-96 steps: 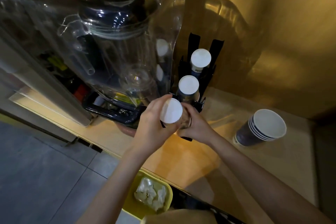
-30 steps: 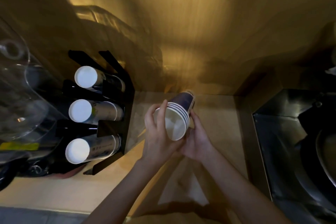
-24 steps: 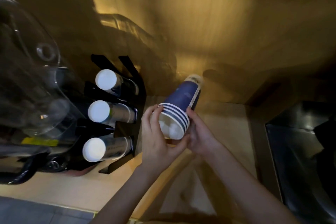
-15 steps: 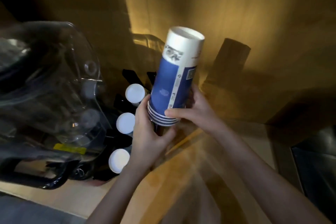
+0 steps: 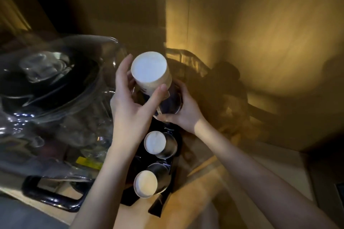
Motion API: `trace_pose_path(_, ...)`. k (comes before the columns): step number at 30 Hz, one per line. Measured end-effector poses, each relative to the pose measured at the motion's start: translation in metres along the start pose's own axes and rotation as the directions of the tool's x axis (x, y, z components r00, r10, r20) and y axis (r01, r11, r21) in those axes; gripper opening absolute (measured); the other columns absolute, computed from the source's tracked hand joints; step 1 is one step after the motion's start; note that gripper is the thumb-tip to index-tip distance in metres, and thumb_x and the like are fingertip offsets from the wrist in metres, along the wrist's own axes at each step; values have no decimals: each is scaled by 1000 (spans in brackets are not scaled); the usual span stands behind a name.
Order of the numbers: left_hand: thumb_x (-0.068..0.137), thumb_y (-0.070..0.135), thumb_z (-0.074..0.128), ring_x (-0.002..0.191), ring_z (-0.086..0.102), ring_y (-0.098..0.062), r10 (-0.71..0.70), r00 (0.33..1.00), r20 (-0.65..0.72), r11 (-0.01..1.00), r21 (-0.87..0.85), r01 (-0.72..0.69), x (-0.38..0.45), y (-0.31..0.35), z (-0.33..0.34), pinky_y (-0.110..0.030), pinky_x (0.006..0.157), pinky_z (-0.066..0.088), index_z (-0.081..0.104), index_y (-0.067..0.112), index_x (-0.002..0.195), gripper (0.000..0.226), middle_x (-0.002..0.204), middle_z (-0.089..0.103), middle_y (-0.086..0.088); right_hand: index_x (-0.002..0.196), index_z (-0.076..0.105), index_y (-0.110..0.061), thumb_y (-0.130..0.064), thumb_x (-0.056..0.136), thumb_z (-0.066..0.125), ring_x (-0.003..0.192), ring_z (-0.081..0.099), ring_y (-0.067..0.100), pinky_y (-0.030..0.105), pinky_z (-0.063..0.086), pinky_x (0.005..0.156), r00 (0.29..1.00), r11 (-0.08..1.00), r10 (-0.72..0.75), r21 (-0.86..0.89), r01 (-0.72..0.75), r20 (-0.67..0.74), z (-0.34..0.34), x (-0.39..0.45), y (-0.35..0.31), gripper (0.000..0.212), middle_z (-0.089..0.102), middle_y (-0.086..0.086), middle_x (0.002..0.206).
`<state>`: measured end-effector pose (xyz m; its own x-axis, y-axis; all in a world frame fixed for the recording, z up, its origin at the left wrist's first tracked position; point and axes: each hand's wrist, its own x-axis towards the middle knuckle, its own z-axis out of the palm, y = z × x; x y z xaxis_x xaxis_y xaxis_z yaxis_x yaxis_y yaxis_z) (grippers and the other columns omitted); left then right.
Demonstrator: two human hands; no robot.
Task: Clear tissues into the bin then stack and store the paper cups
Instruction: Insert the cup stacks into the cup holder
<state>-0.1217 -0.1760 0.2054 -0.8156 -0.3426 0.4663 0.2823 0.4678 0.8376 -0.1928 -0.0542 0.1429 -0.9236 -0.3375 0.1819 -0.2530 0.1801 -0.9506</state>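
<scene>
A stack of blue and white paper cups (image 5: 151, 74) is upside down, its white base facing me, held over the top slot of the black cup holder (image 5: 168, 182). My left hand (image 5: 130, 106) grips the stack's upper part with thumb and fingers. My right hand (image 5: 183, 109) holds its lower rim end from the right. Two more cup stacks sit in the holder below: a middle stack (image 5: 155, 143) and a bottom stack (image 5: 146, 183). The holder's top slot is hidden behind the held stack.
A large clear plastic water dispenser (image 5: 61, 98) on a black base (image 5: 50, 196) stands close on the left. The wooden counter (image 5: 197, 197) runs under the holder. A wooden wall (image 5: 260, 33) rises behind.
Both hands carried the cup stack from the right of the counter to the holder, turned it upside down and lowered it over the top slot. The view swung left.
</scene>
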Motion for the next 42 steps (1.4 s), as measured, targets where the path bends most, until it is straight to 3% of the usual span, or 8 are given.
trace_pose_path(4, 74, 35, 70, 120, 51, -10, 15, 999, 39, 994, 108, -20, 2, -9, 6, -34, 102, 45, 36, 29, 134, 70, 131, 54, 5, 116, 29, -41, -7, 61, 83, 115, 49, 12, 23, 43, 92, 999, 999, 40, -18, -40, -4, -1, 5, 20, 85, 47, -7, 122)
trace_pose_path(9, 75, 33, 70, 108, 38, 4, 10, 989, 147, 952, 300, -54, 5, -21, 17, 8, 82, 24, 44, 24, 131, 62, 131, 48, -4, 137, 26, -27, -13, 66, 81, 124, 44, 14, 27, 41, 97, 990, 990, 126, -78, -121, 62, -4, 10, 41, 91, 46, -1, 134)
trace_pose_path(13, 74, 27, 72, 116, 49, -27, -200, 923, 328, 894, 446, 35, 6, -34, 29, -23, 87, 36, 20, 32, 143, 86, 134, 41, -8, 142, 27, -21, -25, 70, 79, 134, 36, 17, 27, 32, 101, 959, 965, 254, -94, -243, 123, -2, 11, 57, 89, 39, 2, 146)
trace_pose_path(17, 81, 32, 65, 112, 51, -36, -295, 874, 386, 832, 554, 36, 4, -47, 43, -42, 90, 45, 30, 23, 139, 69, 134, 37, -13, 141, 30, -22, -34, 76, 72, 132, 39, 17, 30, 35, 104, 932, 949, 316, -39, -314, 177, 1, 3, 66, 78, 41, 2, 144)
trace_pose_path(23, 80, 37, 65, 110, 51, -38, -331, 862, 385, 807, 589, 47, 17, -53, 56, -42, 88, 45, 31, 18, 139, 70, 129, 42, -17, 135, 38, -25, -31, 80, 69, 114, 43, 3, 17, 35, 88, 943, 950, 306, 26, -312, 133, 1, -6, 64, 64, 48, -13, 122)
trace_pose_path(33, 85, 29, 61, 111, 50, -42, -307, 871, 383, 795, 607, 13, 10, -57, 65, -44, 86, 45, 18, 15, 142, 73, 139, 30, -18, 124, 51, -11, -21, 84, 61, 104, 52, 14, 21, 42, 80, 891, 880, 453, 148, -451, 22, -17, -12, 52, 42, 57, -2, 105)
trace_pose_path(38, 83, 31, 62, 131, 31, -37, -351, 847, 400, 757, 653, 5, 13, -49, 63, -45, 99, 39, 9, 14, 145, 83, 146, 23, -18, 94, 62, -18, -11, 88, 53, 101, 62, 23, 35, 48, 90, 903, 897, 404, 257, -360, -143, -43, -32, 26, 13, 64, 4, 95)
trace_pose_path(42, 84, 35, 58, 125, 39, -38, -223, 913, 342, 687, 719, -102, 17, -18, 61, -48, 97, 40, 29, 12, 139, 67, 139, 37, -19, 84, 63, -15, -4, 91, 45, 74, 67, 16, 27, 53, 73, 899, 902, 287, 410, -137, -331, -86, -58, -27, 22, 70, 3, 75)
